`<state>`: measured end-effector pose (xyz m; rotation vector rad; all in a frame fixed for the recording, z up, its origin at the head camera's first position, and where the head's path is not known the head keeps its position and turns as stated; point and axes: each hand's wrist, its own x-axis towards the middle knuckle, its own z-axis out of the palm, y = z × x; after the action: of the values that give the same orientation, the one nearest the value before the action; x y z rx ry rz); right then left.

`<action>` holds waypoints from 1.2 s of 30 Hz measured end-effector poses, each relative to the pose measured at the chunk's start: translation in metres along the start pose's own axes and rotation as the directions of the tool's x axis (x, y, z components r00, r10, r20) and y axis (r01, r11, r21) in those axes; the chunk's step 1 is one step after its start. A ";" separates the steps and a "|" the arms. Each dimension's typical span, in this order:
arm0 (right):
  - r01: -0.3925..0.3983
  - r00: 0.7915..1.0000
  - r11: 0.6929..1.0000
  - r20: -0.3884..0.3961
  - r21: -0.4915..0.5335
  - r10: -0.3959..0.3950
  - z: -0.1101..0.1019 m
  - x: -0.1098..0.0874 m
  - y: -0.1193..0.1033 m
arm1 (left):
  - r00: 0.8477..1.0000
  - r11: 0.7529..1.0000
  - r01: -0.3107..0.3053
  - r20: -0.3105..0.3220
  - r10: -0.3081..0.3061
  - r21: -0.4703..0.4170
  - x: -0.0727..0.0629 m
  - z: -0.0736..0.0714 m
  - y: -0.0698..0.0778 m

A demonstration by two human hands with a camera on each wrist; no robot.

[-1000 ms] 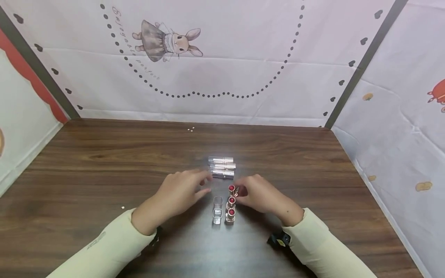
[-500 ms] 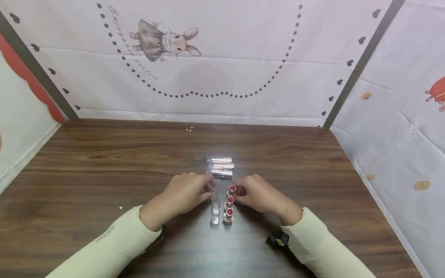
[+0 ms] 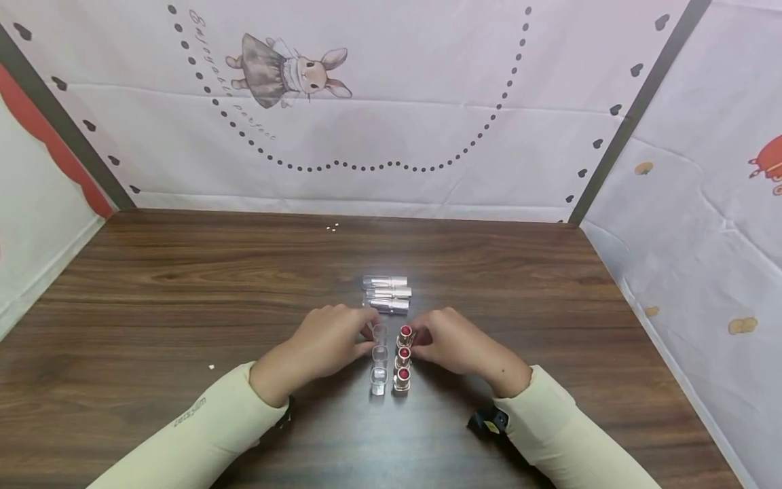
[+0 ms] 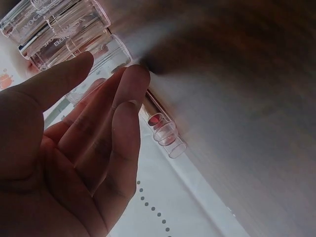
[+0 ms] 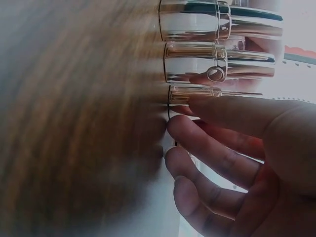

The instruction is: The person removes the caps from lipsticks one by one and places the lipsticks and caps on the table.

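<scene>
Three uncapped lipsticks with red tips stand upright in a row in the head view, the nearest lipstick (image 3: 402, 380) farthest from my hands. Beside them runs a row of clear lipstick caps, such as the near cap (image 3: 379, 380). My left hand (image 3: 332, 339) pinches the far clear cap (image 4: 116, 52) between thumb and fingers, from the left. With thumb and fingertips, my right hand (image 3: 455, 339) holds the gold base of the far lipstick (image 5: 180, 94) from the right. In the right wrist view the other lipsticks stand alongside it.
Several closed lipsticks (image 3: 391, 293) lie side by side just beyond the hands. Small white bits (image 3: 332, 227) lie at the back of the wooden table (image 3: 183, 272), and another white bit (image 3: 211, 367) lies at left. Printed cloth walls (image 3: 427, 136) enclose the table.
My left hand has moved slightly right, bringing the far clear cap into line behind the other two. My right hand stays at the far lipstick, which has shifted slightly into line.
</scene>
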<state>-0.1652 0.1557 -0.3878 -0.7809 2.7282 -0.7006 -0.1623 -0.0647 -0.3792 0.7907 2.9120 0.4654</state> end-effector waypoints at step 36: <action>-0.051 0.997 0.993 -0.057 -0.105 0.045 -0.019 0.008 0.000 | 1.000 1.000 -0.027 -0.006 0.027 0.009 0.000 0.005 -0.002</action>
<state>-0.1783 0.1583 -0.3723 -0.7260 2.8434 -0.5780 -0.1626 -0.0654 -0.3846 0.8317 2.9143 0.4581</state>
